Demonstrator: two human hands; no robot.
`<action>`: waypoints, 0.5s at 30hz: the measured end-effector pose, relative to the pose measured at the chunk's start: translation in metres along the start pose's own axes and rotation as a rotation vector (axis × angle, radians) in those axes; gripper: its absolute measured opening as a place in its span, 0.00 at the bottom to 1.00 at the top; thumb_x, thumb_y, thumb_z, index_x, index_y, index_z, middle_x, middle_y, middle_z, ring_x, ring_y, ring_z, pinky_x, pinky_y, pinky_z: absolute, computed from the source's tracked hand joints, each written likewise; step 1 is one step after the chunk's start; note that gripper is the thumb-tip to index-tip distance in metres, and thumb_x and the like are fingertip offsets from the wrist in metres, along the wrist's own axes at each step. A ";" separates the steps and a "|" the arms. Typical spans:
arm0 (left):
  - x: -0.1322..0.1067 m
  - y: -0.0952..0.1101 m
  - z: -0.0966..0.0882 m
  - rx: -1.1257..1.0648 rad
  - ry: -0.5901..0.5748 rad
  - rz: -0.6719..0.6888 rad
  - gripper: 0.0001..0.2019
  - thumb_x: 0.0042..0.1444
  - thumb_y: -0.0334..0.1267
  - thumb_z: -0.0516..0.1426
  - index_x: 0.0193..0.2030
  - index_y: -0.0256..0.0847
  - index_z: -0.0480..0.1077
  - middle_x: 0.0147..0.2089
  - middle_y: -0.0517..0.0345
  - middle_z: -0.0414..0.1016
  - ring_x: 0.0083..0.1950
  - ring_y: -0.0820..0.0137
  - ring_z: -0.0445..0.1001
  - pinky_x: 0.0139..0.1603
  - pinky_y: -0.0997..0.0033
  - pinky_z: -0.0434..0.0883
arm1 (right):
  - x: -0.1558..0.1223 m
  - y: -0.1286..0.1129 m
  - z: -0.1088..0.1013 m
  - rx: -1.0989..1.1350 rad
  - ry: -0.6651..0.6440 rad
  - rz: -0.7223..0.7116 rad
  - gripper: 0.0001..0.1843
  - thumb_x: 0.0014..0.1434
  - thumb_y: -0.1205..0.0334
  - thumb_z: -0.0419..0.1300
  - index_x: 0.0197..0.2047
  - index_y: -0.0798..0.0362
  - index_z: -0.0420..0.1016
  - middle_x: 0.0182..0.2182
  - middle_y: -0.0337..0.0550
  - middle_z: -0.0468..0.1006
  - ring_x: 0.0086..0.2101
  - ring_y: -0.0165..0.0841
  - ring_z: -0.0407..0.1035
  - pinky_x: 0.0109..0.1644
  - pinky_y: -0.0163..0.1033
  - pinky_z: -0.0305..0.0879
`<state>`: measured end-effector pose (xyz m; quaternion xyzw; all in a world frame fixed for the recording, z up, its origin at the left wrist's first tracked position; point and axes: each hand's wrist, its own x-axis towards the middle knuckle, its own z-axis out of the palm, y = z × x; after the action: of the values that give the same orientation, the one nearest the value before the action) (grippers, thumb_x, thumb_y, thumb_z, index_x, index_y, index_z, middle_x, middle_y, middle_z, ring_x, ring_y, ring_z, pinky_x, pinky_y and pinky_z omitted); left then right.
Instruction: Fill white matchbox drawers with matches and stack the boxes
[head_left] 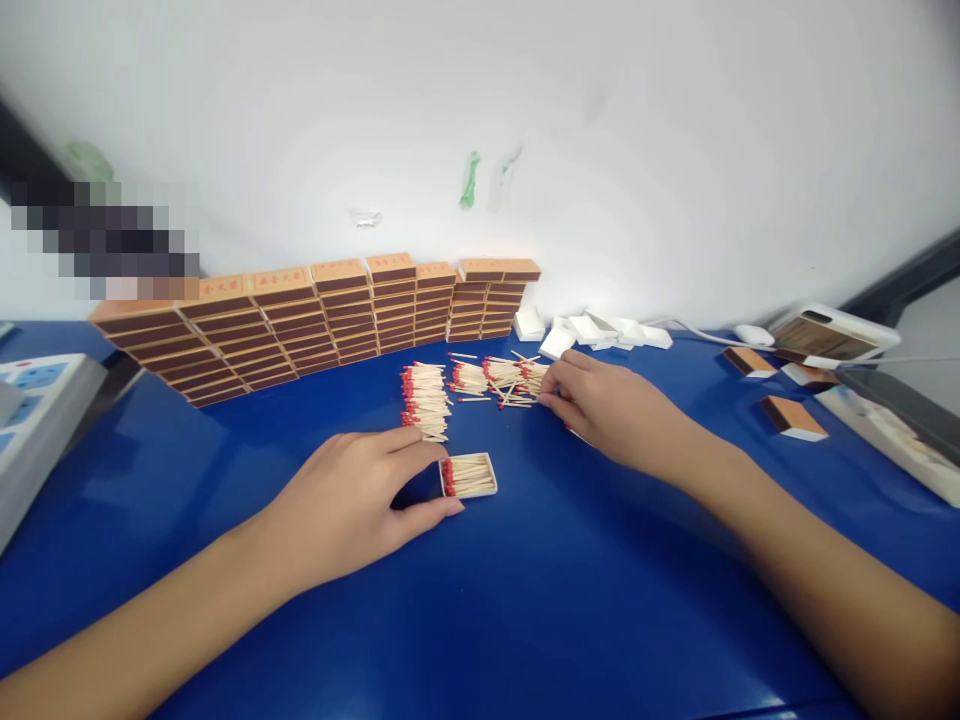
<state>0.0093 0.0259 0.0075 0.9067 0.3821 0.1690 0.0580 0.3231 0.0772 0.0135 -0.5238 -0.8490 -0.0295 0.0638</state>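
A small white matchbox tray (495, 488) filled with red-tipped matches lies on the blue table. My left hand (352, 495) holds it at its left end, index finger at the upper corner and thumb along the near edge. Beyond it, a tall heap of loose matches (426, 395) lies with its heads to the left. Further right, more loose matches (502, 378) are spread in small heaps. My right hand (592, 400) is closed at the right end of these heaps, fingertips pinched on matches; how many is hidden. A red match head peeks out beneath that hand.
Stacked brown matchboxes (337, 315) form a row along the wall. White empty trays (600, 328) lie behind my right hand. At right are matchbox sleeves (793, 417), a phone (836, 332) and a cable (701, 333). A white block with blue patches (45, 420) stands at left.
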 end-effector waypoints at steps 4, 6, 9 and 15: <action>-0.001 0.001 -0.001 0.003 0.005 0.010 0.15 0.66 0.48 0.65 0.52 0.42 0.79 0.40 0.60 0.81 0.30 0.71 0.75 0.32 0.70 0.69 | -0.002 -0.014 -0.006 0.102 0.019 -0.060 0.09 0.75 0.61 0.54 0.43 0.52 0.74 0.43 0.49 0.77 0.35 0.37 0.73 0.38 0.41 0.65; -0.001 0.001 -0.001 0.006 0.012 0.010 0.15 0.66 0.48 0.65 0.52 0.42 0.79 0.39 0.60 0.82 0.30 0.71 0.75 0.31 0.70 0.69 | -0.002 -0.020 -0.005 0.141 -0.018 -0.104 0.11 0.75 0.61 0.54 0.43 0.52 0.75 0.46 0.51 0.77 0.37 0.38 0.74 0.41 0.42 0.67; -0.001 0.002 -0.001 0.007 0.013 0.004 0.15 0.66 0.49 0.65 0.52 0.42 0.79 0.40 0.60 0.82 0.30 0.71 0.76 0.31 0.70 0.69 | 0.000 -0.022 -0.001 0.168 -0.030 -0.122 0.10 0.75 0.61 0.55 0.44 0.52 0.76 0.48 0.52 0.77 0.40 0.40 0.75 0.45 0.43 0.68; 0.000 0.002 -0.002 0.010 0.006 0.013 0.14 0.67 0.48 0.65 0.52 0.42 0.80 0.40 0.60 0.82 0.30 0.71 0.76 0.31 0.70 0.69 | 0.004 -0.016 0.005 0.257 0.021 -0.099 0.07 0.74 0.60 0.58 0.46 0.51 0.77 0.46 0.50 0.76 0.39 0.39 0.73 0.43 0.42 0.67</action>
<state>0.0097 0.0247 0.0094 0.9089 0.3773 0.1703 0.0514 0.3068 0.0745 0.0096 -0.4682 -0.8699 0.0710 0.1376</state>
